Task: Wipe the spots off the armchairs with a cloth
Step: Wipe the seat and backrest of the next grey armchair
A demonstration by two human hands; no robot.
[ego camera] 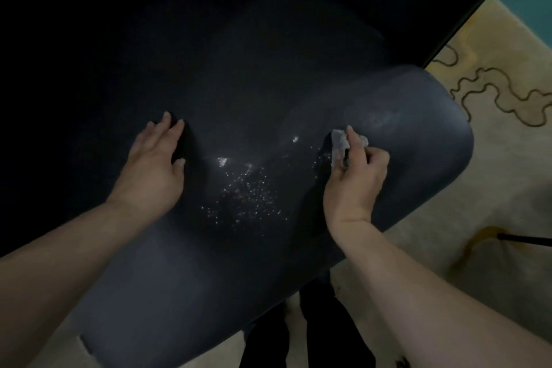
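Right hand (355, 176) pinches crumpled grey cloth (343, 142) against dark smooth armchair seat (418, 134). Cluster of pale specks (248, 188) lies just leftward of cloth, between hands. Left hand (155, 158) flat, fingers relaxed, bracing seat. Right nearer; sweep left likely.

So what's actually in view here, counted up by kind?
Hands: 2, the left hand flat on the seat, the right hand gripping the cloth
Cloths: 1, grey cloth
Armchairs: 1, dark armchair
Rugs: 1, cream rug
Total: 5
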